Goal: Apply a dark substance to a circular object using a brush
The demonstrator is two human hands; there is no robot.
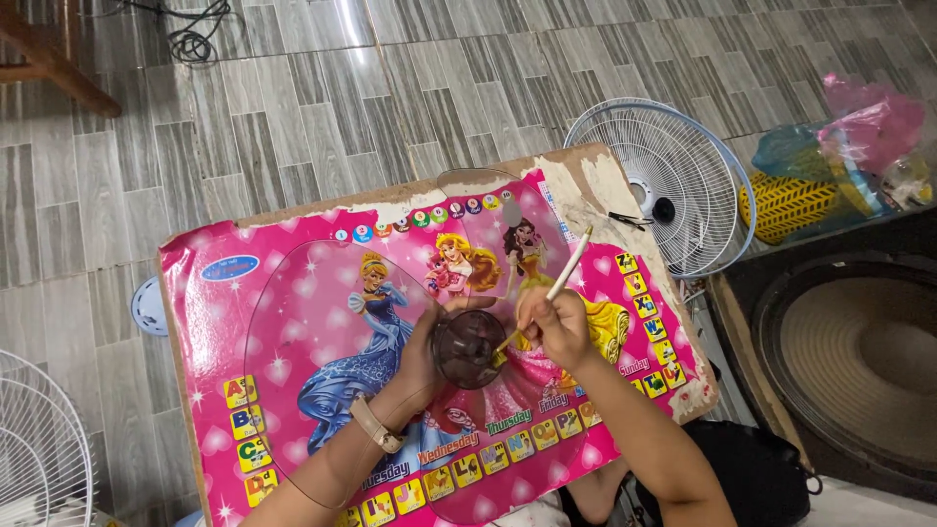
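Smoky translucent plastic hub (469, 348) on pink princess tabletop (293, 322), gripped by left hand (422, 353). Right hand (553, 327) pinches thin white brush (556, 285); tip touches hub's right rim, shaft slants up-right.

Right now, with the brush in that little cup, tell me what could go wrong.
1. The left hand only steadies the small dark cup from the side; a hard stir with the brush held by the right hand could tip it onto the pink board.
2. The board looks propped on the person's lap and overhangs the tiled floor, so it may wobble.
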